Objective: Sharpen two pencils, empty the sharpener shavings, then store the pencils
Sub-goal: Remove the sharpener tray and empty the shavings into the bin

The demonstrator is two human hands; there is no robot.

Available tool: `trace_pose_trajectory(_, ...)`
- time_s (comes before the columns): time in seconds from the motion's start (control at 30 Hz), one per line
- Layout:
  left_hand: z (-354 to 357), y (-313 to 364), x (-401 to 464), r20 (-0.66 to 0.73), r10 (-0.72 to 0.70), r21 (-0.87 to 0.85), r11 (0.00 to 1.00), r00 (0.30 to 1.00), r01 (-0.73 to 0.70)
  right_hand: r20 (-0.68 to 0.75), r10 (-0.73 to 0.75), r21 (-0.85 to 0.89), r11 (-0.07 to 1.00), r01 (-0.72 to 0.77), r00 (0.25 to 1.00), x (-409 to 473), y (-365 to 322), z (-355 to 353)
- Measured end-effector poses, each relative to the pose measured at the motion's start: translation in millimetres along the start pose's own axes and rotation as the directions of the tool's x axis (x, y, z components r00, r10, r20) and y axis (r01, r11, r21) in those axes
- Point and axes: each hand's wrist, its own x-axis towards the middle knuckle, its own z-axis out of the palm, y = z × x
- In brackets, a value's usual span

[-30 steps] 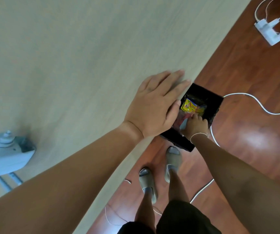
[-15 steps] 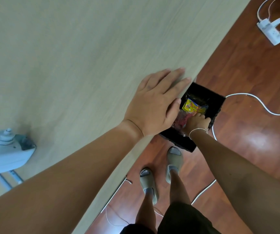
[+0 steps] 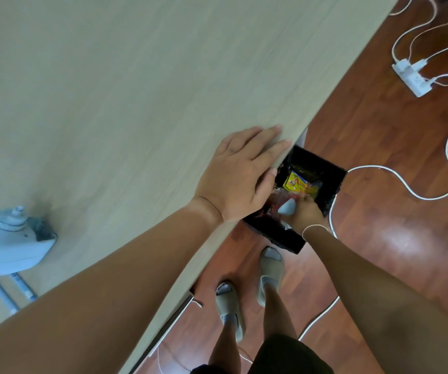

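Observation:
My right hand reaches down into a black waste bin on the floor beside the table and grips a small grey-blue sharpener part, which pokes out to the left of my fingers. Inside the bin lie a yellow wrapper and red packaging. My left hand rests flat on the table's edge just above the bin, fingers spread, holding nothing. No pencils are in view.
A pale blue and white appliance sits on the table at the left. White cables and a power strip lie on the wooden floor to the right. My feet in grey sandals stand below the bin.
My right hand has turned inside the bin, so the grey-blue sharpener part now shows beside the fingers. My left hand stays flat on the table edge.

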Motion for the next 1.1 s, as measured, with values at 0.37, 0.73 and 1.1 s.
trace_pose_trajectory(0.37,-10,6,-1,0.126,-0.041,-0.019,0.999,0.991,0.044,-0.168,-0.111,0.377,0.911,0.168,0.979,-60,14,-47)
trace_pose_trajectory(0.73,-67,-16,-5,0.161,-0.148,0.004,0.989,0.976,0.149,-0.445,-0.068,0.494,0.813,0.308,0.893,-109,-1,-139)
trace_pose_trajectory(1.1,-146,-50,-55,-0.017,-0.239,0.054,0.969,0.971,0.24,-0.596,-0.241,0.443,0.697,0.564,0.766,-164,-111,-183)
